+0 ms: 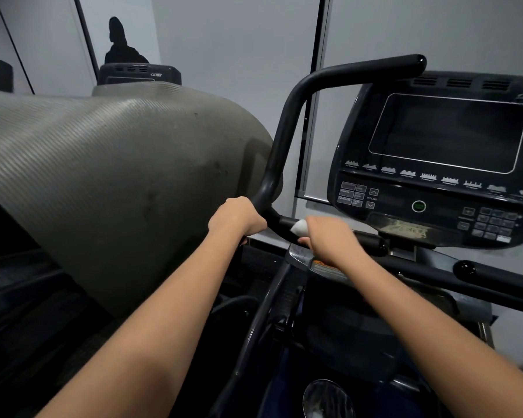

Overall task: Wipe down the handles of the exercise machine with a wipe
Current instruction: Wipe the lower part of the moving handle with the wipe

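One white wipe (299, 227) is bunched against the black handle (287, 146) of the exercise machine, at the handle's low bend; only a small crumpled part shows past the fingers. The handle is one long curved tube: its lower stretch runs roughly level to the right of the bend and ends in a rounded tip, its middle stretch rises steeply from the bend, and its top stretch turns right again toward a second rounded end above the console (441, 158). Two bare hands are on it; the right hand (329, 239) is curled over the level stretch just right of the bend, pressing the wipe to the tube, somewhat blurred; the left hand (239, 217) is clenched around the tube just left of the bend. One dark console with one blank screen sits right of the handle; one grey ribbed mat (103, 176) hangs draped left of the handle, touching or nearly touching it.
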Tool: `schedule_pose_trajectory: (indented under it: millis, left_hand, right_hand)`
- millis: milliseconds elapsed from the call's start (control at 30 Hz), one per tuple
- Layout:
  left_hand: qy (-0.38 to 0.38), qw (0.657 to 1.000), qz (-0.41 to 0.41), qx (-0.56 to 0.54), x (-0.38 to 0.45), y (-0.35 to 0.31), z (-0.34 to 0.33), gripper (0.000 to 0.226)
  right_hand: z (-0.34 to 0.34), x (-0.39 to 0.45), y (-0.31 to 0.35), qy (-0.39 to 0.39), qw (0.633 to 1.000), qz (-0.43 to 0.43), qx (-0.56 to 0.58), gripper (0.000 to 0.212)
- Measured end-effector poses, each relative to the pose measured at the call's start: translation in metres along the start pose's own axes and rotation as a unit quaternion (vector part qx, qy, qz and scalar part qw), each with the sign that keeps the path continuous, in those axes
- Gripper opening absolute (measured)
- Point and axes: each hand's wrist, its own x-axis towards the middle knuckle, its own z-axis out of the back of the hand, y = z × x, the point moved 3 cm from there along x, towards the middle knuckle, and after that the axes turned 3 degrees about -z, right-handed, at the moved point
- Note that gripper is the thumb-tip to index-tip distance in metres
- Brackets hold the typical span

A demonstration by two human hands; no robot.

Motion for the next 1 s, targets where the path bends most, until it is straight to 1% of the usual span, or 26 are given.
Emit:
schedule_pose_trajectory:
  millis: [100,200,300,467,600,667,767,833,867,900,933,967,1000]
  left_hand:
    - [-0.001,1.000,0.006,0.011,0.000,-0.002,0.001,0.015]
    - [0.003,1.000,0.006,0.017,-0.001,-0.003,0.002,0.015]
    - [0.011,1.000,0.005,0.014,-0.003,-0.001,0.003,0.015]
    - [0.018,1.000,0.002,0.012,-0.004,-0.001,0.004,0.014]
    - [0.020,1.000,-0.001,0.004,0.000,0.001,0.003,0.012]
    - [0.018,1.000,-0.003,-0.003,0.003,0.001,0.002,0.014]
    - [0.018,1.000,-0.008,-0.009,0.004,0.002,0.001,0.015]
    - [0.020,1.000,-0.011,-0.019,0.005,0.002,0.001,0.014]
    - [0.023,0.999,-0.011,-0.027,0.006,0.003,0.001,0.014]
    - [0.029,0.999,-0.010,-0.040,0.005,0.004,0.001,0.014]
    - [0.040,0.997,-0.009,-0.057,0.005,0.006,0.001,0.014]
    - [0.056,0.996,-0.008,-0.076,0.003,0.009,0.001,0.015]
    - [0.072,0.993,-0.005,-0.090,0.001,0.013,0.001,0.019]
  right_hand:
    - [-0.002,0.020,0.024,0.009,1.000,0.002,0.010,0.040]
    - [-0.002,0.019,0.024,0.012,1.000,0.008,0.022,0.042]
    - [0.001,-0.003,-0.005,0.011,0.999,0.007,0.046,0.040]
    - [0.010,-0.064,-0.074,-0.028,0.998,-0.027,0.043,0.042]
    - [0.004,-0.092,-0.102,-0.033,0.990,-0.054,0.124,0.039]
    - [0.005,-0.089,-0.097,-0.040,0.991,-0.049,0.118,0.036]
    - [0.011,-0.068,-0.072,-0.051,0.997,-0.019,0.058,0.033]
    - [0.011,-0.049,-0.054,-0.034,0.999,-0.011,0.032,0.035]
    - [0.009,-0.038,-0.047,-0.021,0.999,-0.014,0.040,0.037]
    - [0.010,-0.028,-0.040,-0.002,0.997,-0.024,0.069,0.040]
    - [0.012,-0.018,-0.034,0.016,0.991,-0.036,0.131,0.043]
    - [0.016,-0.010,-0.028,0.022,0.976,-0.046,0.210,0.046]
    - [0.023,-0.001,-0.022,0.006,0.959,-0.049,0.278,0.049]
